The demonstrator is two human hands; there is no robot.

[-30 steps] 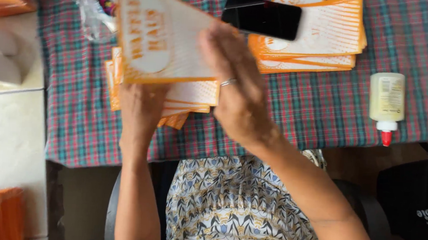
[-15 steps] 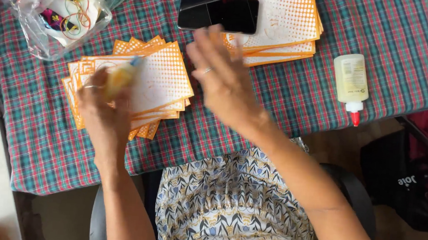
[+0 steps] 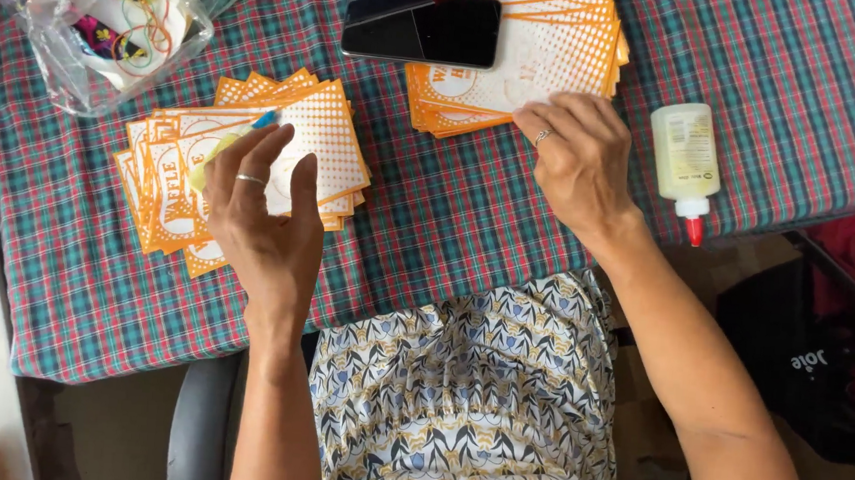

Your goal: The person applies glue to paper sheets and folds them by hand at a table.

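A fanned pile of orange-and-white printed cards [image 3: 324, 143] lies on the left of the bench [image 3: 449, 221], which wears a plaid cloth. Over that pile hovers the left hand [image 3: 259, 208], ring on one finger, its fingers pinching a small yellowish thing with a blue tip [image 3: 239, 132]; what it is I cannot tell. The right hand [image 3: 578, 160] rests with fingers curled on the near edge of a neater second stack of cards [image 3: 531, 57], holding nothing. A black phone [image 3: 422, 27] overlaps that stack's left corner. A glue bottle with a red nozzle [image 3: 686, 163] lies to the right, and a clear bag of coloured bits [image 3: 102, 22] sits far left.
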